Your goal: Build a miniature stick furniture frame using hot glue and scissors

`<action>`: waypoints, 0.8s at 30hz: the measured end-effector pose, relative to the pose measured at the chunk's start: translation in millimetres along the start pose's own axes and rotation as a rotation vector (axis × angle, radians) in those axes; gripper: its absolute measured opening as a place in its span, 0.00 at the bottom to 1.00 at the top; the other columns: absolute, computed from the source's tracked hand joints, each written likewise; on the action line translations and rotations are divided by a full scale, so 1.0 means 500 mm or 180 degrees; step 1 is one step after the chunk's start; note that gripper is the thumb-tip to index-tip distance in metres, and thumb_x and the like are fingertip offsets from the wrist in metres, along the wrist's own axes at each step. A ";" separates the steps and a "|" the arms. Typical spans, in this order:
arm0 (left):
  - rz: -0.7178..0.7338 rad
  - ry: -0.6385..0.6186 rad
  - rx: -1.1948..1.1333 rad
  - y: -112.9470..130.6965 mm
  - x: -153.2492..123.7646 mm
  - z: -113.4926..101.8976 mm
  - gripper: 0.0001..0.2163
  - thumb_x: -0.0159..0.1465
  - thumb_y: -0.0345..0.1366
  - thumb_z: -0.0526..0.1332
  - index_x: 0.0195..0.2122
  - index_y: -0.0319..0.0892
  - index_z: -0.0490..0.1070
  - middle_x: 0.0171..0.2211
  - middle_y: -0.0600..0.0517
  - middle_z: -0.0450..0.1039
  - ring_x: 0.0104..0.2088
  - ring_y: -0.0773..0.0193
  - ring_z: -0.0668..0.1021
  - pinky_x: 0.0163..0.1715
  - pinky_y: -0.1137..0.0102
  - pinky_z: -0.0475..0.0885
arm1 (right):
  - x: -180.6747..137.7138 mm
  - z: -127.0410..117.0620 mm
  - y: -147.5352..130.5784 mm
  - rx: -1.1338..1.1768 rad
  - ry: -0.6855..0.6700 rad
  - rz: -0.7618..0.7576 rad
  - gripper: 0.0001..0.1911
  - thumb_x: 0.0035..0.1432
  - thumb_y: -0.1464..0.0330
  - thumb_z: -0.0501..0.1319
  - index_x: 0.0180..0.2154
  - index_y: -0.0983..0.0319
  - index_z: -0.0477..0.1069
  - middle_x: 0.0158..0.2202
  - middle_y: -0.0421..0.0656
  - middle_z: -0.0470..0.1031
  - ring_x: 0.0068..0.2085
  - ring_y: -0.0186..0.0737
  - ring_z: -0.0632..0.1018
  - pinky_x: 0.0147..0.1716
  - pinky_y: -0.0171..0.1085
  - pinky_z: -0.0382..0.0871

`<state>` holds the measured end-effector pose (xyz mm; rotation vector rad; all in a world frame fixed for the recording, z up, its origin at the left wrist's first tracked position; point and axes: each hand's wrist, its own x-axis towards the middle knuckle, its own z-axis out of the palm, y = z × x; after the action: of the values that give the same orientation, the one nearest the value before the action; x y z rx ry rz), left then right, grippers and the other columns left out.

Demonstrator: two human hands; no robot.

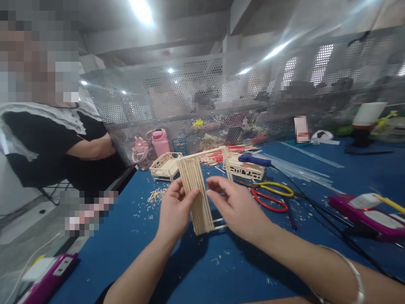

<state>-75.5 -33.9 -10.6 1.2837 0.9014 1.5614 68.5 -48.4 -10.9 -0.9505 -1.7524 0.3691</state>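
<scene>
Upright above the blue table is a frame of thin pale wooden sticks (pixel 193 177), its left part filled with sticks laid side by side and its right part open. My left hand (pixel 177 207) grips the filled part, with the thumb across its front and the fingers behind. At the edge of the filled part, my right hand (pixel 230 202) is curled in a loose pinch, its thumb and forefinger tips at the last stick. Anything small between those tips cannot be made out.
Behind stand two small stick trays (pixel 166 166) (pixel 243 166) and red-tipped sticks (pixel 215 157). A blue glue gun (pixel 255 159), pliers (pixel 275 190), clear glue sticks (pixel 297 171) and purple power strips (pixel 367 217) (pixel 52 280) lie around. A person (pixel 63 139) is at the left.
</scene>
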 end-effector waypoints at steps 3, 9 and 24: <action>-0.0061 -0.0009 0.0052 0.000 -0.002 -0.002 0.18 0.45 0.37 0.71 0.37 0.40 0.72 0.31 0.50 0.81 0.33 0.61 0.81 0.37 0.69 0.74 | 0.008 0.028 0.011 0.0102 -0.0014 0.0290 0.08 0.58 0.69 0.55 0.31 0.62 0.72 0.28 0.41 0.78 0.29 0.37 0.76 0.30 0.35 0.68; -0.0109 0.0018 0.0072 -0.006 -0.006 0.000 0.16 0.45 0.36 0.71 0.34 0.40 0.74 0.31 0.51 0.82 0.31 0.63 0.81 0.34 0.71 0.75 | 0.003 0.035 0.029 0.0055 0.0069 0.0199 0.10 0.58 0.69 0.56 0.27 0.61 0.75 0.26 0.41 0.79 0.27 0.37 0.77 0.28 0.34 0.66; -0.0243 0.0033 0.0145 -0.001 -0.008 0.005 0.18 0.41 0.39 0.73 0.33 0.40 0.75 0.33 0.48 0.82 0.34 0.57 0.81 0.37 0.66 0.75 | 0.006 0.034 0.032 -0.0259 0.0051 0.0116 0.11 0.58 0.69 0.55 0.27 0.60 0.74 0.24 0.40 0.78 0.26 0.37 0.77 0.26 0.33 0.65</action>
<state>-72.7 -37.4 -12.0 1.2595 0.9865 1.4972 59.5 -32.7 -25.8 -1.0418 -1.7484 0.3147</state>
